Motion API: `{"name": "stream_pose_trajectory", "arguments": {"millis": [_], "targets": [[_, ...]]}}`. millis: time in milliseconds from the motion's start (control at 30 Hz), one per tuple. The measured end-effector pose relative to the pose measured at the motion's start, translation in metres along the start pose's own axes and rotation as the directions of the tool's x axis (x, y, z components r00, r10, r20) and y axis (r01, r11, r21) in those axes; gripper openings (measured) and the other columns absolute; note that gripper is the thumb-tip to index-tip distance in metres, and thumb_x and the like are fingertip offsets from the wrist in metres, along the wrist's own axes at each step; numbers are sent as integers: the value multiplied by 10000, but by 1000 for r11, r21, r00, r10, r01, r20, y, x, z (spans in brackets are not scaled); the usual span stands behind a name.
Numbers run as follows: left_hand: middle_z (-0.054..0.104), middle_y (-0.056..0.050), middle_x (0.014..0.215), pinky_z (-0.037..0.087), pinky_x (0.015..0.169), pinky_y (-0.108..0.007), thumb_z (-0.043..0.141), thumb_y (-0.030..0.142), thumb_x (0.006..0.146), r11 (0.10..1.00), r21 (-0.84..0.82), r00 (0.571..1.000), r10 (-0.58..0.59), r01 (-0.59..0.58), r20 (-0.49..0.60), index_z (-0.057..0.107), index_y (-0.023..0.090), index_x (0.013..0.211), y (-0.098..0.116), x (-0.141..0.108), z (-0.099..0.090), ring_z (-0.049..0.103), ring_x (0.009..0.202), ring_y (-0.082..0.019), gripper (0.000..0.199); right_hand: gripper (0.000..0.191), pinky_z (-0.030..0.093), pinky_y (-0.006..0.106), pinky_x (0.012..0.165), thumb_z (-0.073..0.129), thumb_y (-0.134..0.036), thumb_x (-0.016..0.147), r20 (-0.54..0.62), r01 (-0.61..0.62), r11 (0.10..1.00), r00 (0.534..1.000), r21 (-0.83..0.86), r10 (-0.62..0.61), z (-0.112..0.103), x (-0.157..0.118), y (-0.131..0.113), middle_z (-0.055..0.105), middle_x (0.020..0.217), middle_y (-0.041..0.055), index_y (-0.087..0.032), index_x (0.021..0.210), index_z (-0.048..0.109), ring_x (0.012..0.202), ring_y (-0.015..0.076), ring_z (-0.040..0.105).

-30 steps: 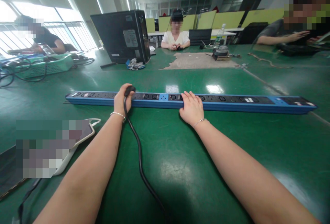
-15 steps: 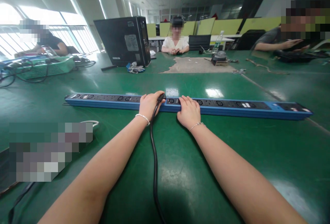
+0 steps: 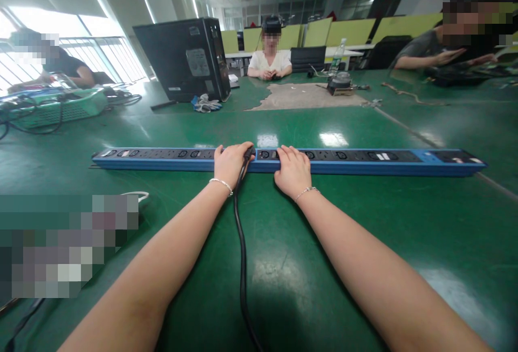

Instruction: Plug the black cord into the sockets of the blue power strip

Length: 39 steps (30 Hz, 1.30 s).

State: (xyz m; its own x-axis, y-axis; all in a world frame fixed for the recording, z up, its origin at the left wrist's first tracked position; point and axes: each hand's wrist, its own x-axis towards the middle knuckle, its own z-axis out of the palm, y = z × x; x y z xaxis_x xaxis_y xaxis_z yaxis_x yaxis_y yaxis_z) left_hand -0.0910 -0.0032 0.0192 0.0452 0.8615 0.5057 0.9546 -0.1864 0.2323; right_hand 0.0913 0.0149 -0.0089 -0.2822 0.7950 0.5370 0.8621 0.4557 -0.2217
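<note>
A long blue power strip (image 3: 364, 168) with a black face and several sockets lies across the green table. At its middle, my left hand (image 3: 230, 167) is closed on the black plug (image 3: 249, 154) of a power cord, holding it at the strip's face. Whether the plug sits in a socket is hidden by my fingers. From there the black cord (image 3: 243, 249) runs down between my forearms. Just to the right, my right hand (image 3: 294, 171) grips the strip, fingers bent over its top and thumb at the front side.
A blurred-out object (image 3: 68, 249) lies at the left. Farther back stand a green basket (image 3: 81, 105) with cables, a black computer case (image 3: 182, 63), gloves (image 3: 206, 103) and a bottle (image 3: 338, 58). Several people sit around the table (image 3: 186, 125).
The view has shifted a little, so the strip and both hands appear slightly farther left. Both hands keep the same hold on the plug and the strip.
</note>
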Motion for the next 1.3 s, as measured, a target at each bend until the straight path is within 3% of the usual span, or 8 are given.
{"name": "stream_pose_trajectory", "arguments": {"millis": [300,467,700,867,1033,1167,1300], "targets": [[677,-35,1109,205,1057,-487,440,438,886,998,25,998,60,-61,24,558,311,1174,-5,1,-4,588,1058,-240,336,575,237,443,1081,470,-176,741,36,10,999,999,-33,-9,-4,-1,-1,472,1390,123,-83,1308,489,1298,272,369],[685,-34,1110,302,1003,-455,475,464,862,1000,11,997,25,-26,75,570,317,1164,-7,5,-3,598,1051,-249,349,553,245,454,1081,466,-161,757,37,-7,1000,999,-11,7,-7,-1,-3,488,1374,129,-96,1306,491,1292,268,382],[650,-65,1182,350,984,-379,432,389,886,999,-19,999,33,-32,31,492,264,1254,-7,-4,5,572,1117,-218,394,574,312,340,1074,460,-288,849,18,214,965,976,153,-219,-3,6,-40,422,1427,127,-96,1385,392,1287,206,400],[525,-162,1340,329,1016,-380,395,197,852,997,70,996,36,-42,85,287,118,1404,-14,-4,6,471,1252,-229,568,467,367,375,1020,394,-330,910,21,101,990,994,103,-104,12,20,-64,528,1337,109,-180,1347,457,1203,218,495],[545,-155,1317,323,1016,-432,377,256,869,986,157,995,39,-53,94,458,118,1295,-12,-2,3,448,1260,-287,455,400,423,326,957,434,-279,899,21,36,995,999,94,-38,21,33,-69,639,1183,84,-169,1274,520,1059,209,590],[593,-147,1244,336,995,-430,400,332,871,987,154,996,34,-46,78,547,146,1186,-7,-2,-1,490,1205,-288,394,395,437,279,943,329,-302,950,-79,-28,991,996,134,39,6,43,-75,603,1240,89,-154,1273,502,1107,176,570],[583,-151,1247,333,991,-431,494,550,800,989,146,997,25,-36,71,538,169,1190,-9,-1,3,483,1200,-303,547,385,420,280,978,335,-310,944,-257,15,976,965,216,42,-27,50,-59,593,1248,83,-150,1243,518,1136,168,552]]}}
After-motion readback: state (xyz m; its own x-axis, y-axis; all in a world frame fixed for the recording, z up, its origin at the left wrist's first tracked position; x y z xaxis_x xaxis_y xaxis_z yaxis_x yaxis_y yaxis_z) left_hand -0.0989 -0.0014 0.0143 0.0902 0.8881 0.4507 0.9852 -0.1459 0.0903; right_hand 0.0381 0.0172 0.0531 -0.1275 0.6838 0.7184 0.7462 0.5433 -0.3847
